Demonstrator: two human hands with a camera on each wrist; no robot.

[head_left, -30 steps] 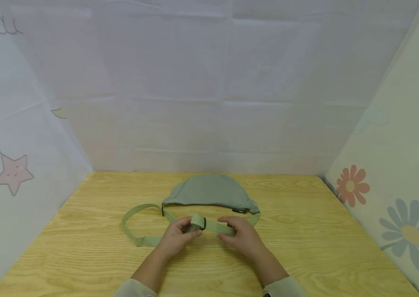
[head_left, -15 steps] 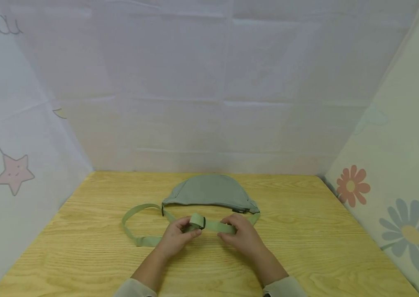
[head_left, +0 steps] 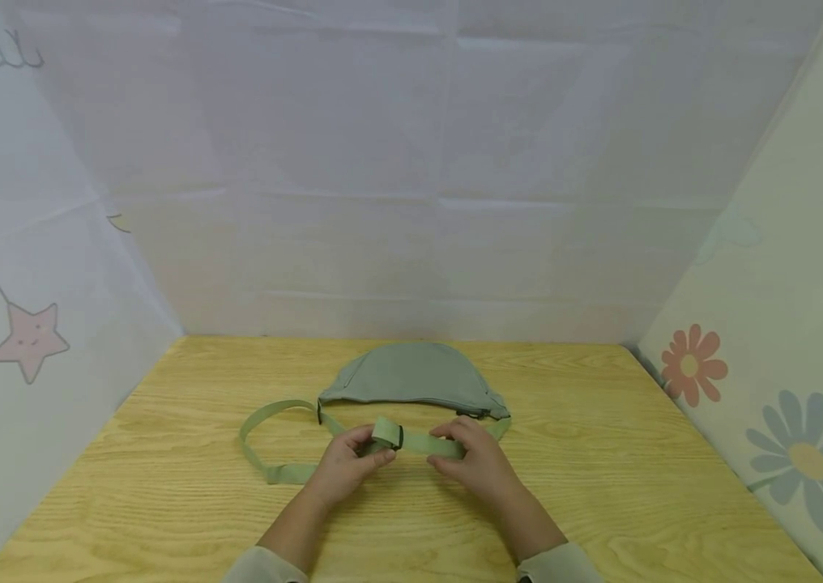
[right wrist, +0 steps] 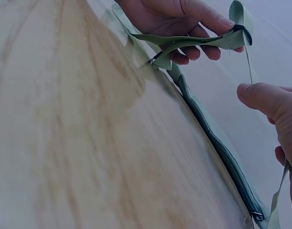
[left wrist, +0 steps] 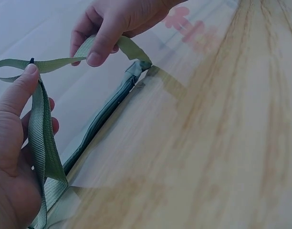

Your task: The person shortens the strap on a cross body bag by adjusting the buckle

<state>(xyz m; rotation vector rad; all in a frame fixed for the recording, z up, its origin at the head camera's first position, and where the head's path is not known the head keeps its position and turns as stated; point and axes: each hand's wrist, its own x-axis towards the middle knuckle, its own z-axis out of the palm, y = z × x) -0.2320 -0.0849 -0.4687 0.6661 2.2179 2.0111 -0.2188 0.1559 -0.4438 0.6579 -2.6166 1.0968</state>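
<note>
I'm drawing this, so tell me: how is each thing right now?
Grey-green half-moon fabric bag, lying on the yellow wood-grain table
Dark zip, can't tell if open or closed
Light green woven strap, lifted in the middle, loosely looped at the left
Small black plastic buckle, threaded on the strap
Bare left hand, holding the strap beside the buckle
Bare right hand, pinching the strap

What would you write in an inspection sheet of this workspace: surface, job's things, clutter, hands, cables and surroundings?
Surface: wood-grain table.
Job's things: bag lying on the table; its green strap runs through a black buckle.
Clutter: nothing seen.
Hands: left hand holds the strap beside the buckle; right hand pinches the strap farther right.
Cables: nothing seen.
Surroundings: pale sheets behind and at both sides; printed star left, flowers right.
</note>
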